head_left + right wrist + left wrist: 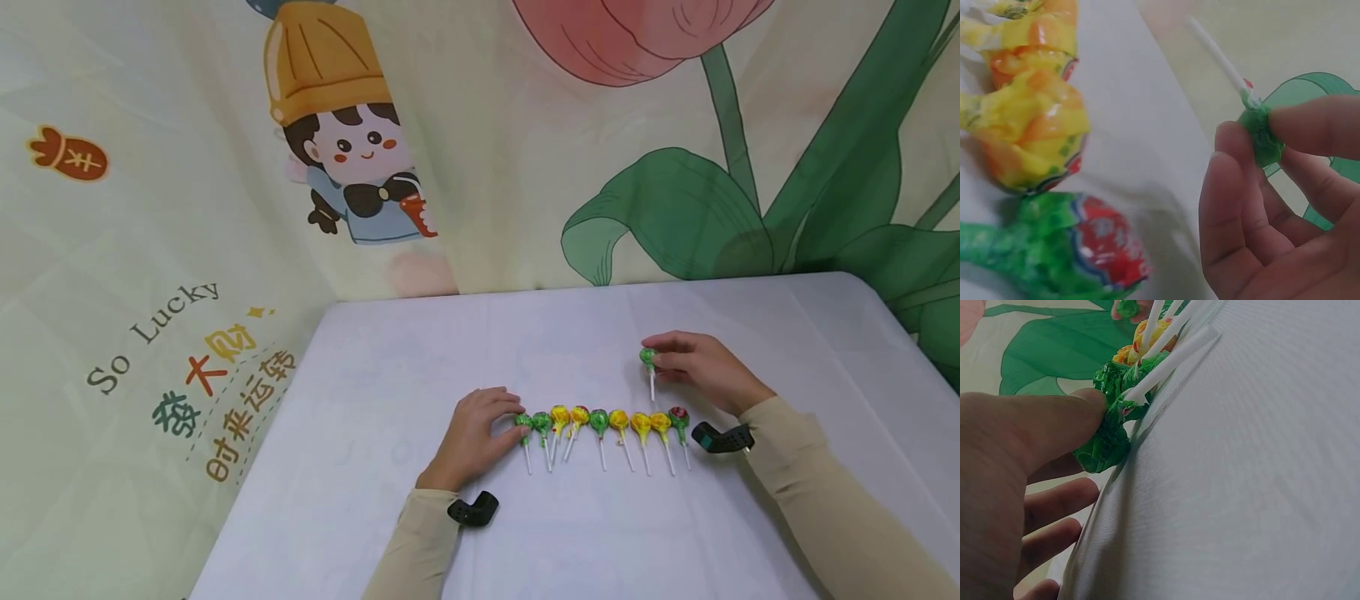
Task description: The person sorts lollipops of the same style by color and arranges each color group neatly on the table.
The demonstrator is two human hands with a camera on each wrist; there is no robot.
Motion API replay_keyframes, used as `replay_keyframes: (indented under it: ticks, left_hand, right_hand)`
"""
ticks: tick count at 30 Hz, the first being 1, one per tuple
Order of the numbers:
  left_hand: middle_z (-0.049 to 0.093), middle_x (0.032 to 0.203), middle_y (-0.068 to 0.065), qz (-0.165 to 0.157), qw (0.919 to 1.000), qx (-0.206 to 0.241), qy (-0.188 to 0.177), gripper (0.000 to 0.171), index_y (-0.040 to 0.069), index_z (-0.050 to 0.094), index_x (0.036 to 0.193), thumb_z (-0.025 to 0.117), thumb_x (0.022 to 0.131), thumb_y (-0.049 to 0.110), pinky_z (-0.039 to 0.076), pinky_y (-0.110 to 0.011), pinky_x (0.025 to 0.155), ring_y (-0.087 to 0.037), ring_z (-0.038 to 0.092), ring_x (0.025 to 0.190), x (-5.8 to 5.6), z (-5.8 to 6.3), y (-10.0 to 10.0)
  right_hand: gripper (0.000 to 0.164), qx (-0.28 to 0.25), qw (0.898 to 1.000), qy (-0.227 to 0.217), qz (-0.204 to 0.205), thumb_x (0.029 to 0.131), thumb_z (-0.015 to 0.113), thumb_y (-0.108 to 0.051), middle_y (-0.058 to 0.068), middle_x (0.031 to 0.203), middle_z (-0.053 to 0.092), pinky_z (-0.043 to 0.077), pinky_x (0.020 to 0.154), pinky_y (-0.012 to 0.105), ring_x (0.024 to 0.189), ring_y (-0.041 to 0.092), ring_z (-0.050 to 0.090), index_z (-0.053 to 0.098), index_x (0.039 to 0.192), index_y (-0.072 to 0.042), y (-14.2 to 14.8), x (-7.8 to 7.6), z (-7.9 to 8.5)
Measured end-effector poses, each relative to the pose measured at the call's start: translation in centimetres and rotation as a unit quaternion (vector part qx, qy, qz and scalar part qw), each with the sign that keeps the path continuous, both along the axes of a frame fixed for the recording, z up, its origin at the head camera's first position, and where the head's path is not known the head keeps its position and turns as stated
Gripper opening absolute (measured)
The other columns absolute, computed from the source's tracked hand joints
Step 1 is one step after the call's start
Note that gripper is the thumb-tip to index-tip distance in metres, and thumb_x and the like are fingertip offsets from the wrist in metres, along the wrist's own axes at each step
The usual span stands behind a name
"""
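Here, both hands (480, 433) (701, 367) half-curled, pinching green lollipops (523, 420) (647, 357).

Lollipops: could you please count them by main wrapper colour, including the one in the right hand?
Green lollipops: 5, of which one is in the right hand
Yellow lollipops: 5
Total: 10

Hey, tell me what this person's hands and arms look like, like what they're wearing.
The left hand and right hand are bare, without gloves. Plain beige long sleeves, left and right, reach the wrists. Each wrist has a small black gadget, left and right; the right one shows a teal patch. No cables show.
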State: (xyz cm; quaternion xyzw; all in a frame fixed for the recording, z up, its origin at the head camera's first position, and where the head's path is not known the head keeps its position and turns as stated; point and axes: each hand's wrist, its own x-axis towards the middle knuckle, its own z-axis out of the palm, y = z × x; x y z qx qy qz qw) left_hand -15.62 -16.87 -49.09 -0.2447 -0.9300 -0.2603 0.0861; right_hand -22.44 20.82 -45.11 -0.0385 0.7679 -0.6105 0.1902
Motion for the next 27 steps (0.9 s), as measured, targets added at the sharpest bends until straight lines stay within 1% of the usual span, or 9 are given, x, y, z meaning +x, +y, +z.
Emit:
replay_keyframes:
  ticks: [7,15,20,24,27]
  left_hand:
    - [0.066,0.127,0.004,0.002,1.0,0.003,-0.006,0.03,0.019,0.075,0.114,0.074,0.091,0.039,0.032,-0.045,0.112,-0.017,0.051,0.129,-0.1,-0.1,0.0]
    - [0.066,0.126,0.004,-0.004,1.0,0.004,0.006,0.03,0.019,0.075,0.114,0.074,0.091,0.038,0.033,-0.048,0.111,-0.018,0.052,0.128,-0.1,0.1,-0.1]
    - [0.066,0.125,0.004,-0.004,0.9999,0.005,0.013,0.029,0.018,0.075,0.113,0.075,0.09,0.037,0.034,-0.048,0.11,-0.019,0.052,0.128,-0.2,0.0,-0.2]
    - [0.066,0.126,0.003,-0.004,1.0,0.005,0.004,0.029,0.019,0.075,0.114,0.075,0.091,0.037,0.033,-0.047,0.111,-0.019,0.052,0.128,-0.1,0.0,-0.1]
    - [0.065,0.127,0.003,-0.001,1.0,0.003,-0.003,0.03,0.019,0.074,0.115,0.074,0.092,0.037,0.033,-0.047,0.111,-0.018,0.051,0.128,-0.1,0.0,0.0]
  right_hand:
    - [0.043,0.002,1.0,-0.006,0.013,0.103,0.056,-0.018,0.018,0.144,0.048,0.052,0.095,0.032,0.117,0.031,0.056,0.052,0.141,0.0,-0.6,-1.5,-0.1]
    - [0.041,-0.016,1.0,-0.01,0.003,0.102,0.057,-0.016,0.02,0.141,0.05,0.052,0.095,0.033,0.114,0.03,0.057,0.052,0.139,0.002,-1.4,-3.2,0.3]
    - [0.039,-0.016,1.0,-0.004,0.024,0.102,0.056,-0.013,0.02,0.138,0.052,0.052,0.094,0.032,0.116,0.031,0.057,0.053,0.138,0.003,-2.2,-4.2,0.4]
    - [0.037,-0.005,0.999,-0.009,0.037,0.102,0.057,-0.013,0.02,0.135,0.054,0.053,0.093,0.033,0.116,0.031,0.058,0.054,0.136,0.002,-2.9,-4.8,0.2]
    - [0.035,0.004,0.999,-0.016,0.032,0.101,0.059,-0.013,0.018,0.133,0.056,0.054,0.092,0.033,0.114,0.03,0.059,0.056,0.133,0.0,-3.4,-5.2,0.0]
